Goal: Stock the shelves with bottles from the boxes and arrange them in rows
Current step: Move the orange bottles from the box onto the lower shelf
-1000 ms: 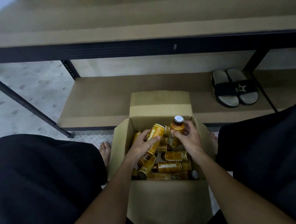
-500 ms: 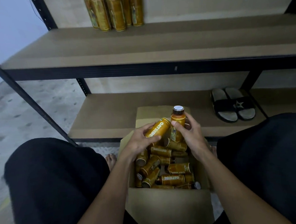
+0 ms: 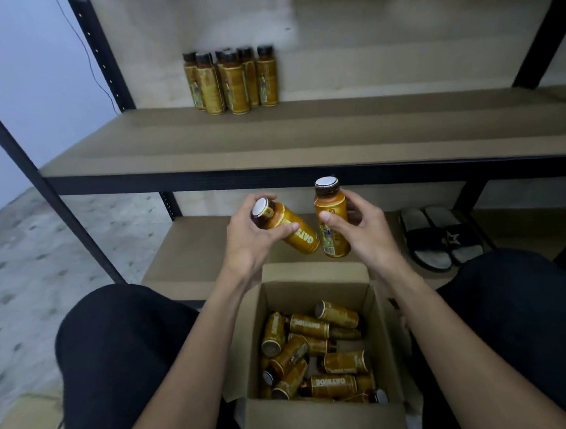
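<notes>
My left hand (image 3: 251, 239) grips an amber bottle (image 3: 292, 231) that lies tilted, its white cap toward me. My right hand (image 3: 364, 231) holds a second amber bottle (image 3: 330, 221) upright, cap up. Both bottles hang above the open cardboard box (image 3: 381, 333) between my knees, below the front edge of the middle shelf (image 3: 336, 136). The box holds several more bottles (image 3: 315, 350) lying jumbled. At the back of the middle shelf, left of centre, several bottles (image 3: 232, 81) stand in a close group.
A pair of black slippers (image 3: 440, 237) lies on the lower shelf (image 3: 195, 248) at the right. Black metal uprights (image 3: 103, 56) frame the rack. Speckled floor (image 3: 31, 253) spreads to the left. My dark-clothed knees flank the box.
Both hands have lifted their bottles up out of the box toward the shelf edge. My view has tilted upward, so the standing bottles on the middle shelf show in full.
</notes>
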